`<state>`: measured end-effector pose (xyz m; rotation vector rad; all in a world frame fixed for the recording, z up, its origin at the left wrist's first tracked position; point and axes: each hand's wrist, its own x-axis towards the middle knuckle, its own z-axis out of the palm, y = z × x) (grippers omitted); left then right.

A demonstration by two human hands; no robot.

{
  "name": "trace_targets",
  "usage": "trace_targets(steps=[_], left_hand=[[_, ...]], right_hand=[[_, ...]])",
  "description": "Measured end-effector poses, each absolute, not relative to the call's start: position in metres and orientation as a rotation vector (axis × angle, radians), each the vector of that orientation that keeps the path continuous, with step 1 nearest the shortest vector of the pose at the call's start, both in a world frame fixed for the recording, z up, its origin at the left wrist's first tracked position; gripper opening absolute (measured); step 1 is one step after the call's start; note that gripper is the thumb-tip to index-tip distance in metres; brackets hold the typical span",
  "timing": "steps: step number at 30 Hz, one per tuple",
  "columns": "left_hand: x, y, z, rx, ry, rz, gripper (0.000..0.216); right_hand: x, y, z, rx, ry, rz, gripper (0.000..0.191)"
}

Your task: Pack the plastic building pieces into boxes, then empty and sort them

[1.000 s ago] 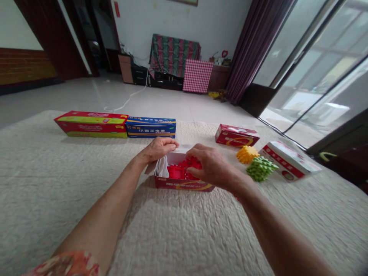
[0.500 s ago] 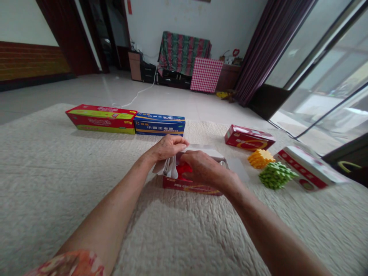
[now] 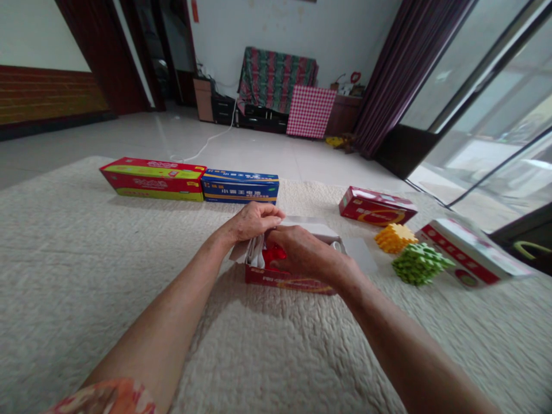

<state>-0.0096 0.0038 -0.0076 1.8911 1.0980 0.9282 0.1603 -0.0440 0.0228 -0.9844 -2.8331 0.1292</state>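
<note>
An open dark red cardboard box (image 3: pixel 276 281) lies in front of me on the quilted cover, its white flaps folded out. My left hand (image 3: pixel 253 221) is at its back left corner, thumb and fingers closed on the box edge. Reaching in from the right, my right hand (image 3: pixel 302 252) has its fingers curled around red plastic pieces (image 3: pixel 274 256) inside. The fingertips are partly hidden, and the pieces' exact shape does not show. A folded white item (image 3: pixel 256 253) fills the box's left end. Another white item (image 3: pixel 336 246) shows at the right end.
Behind the open box stand a red and green box (image 3: pixel 155 181) and a blue box (image 3: pixel 240 187), end to end. To the right are a closed red box (image 3: pixel 377 207), stacked yellow pieces (image 3: pixel 394 237), stacked green snowflake-like pieces (image 3: pixel 420 264) and a white and red box (image 3: pixel 472 250).
My right hand has shifted very slightly in the box, and a little more of the red pieces shows. The view has moved slightly. My left hand stays at the corner.
</note>
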Motion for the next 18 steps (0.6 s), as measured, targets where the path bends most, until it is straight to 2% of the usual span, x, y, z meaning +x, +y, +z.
trace_targets(steps=[12,18], left_hand=[[-0.01,0.004,-0.007,1.902,1.092,0.922,0.027],[-0.01,0.004,-0.005,1.879,1.112,0.91,0.029]], right_hand=[[0.163,-0.048,0.03,-1.03,-2.83,0.146,0.012],[0.203,-0.063,0.058,-1.137,-2.598,0.134,0.011]])
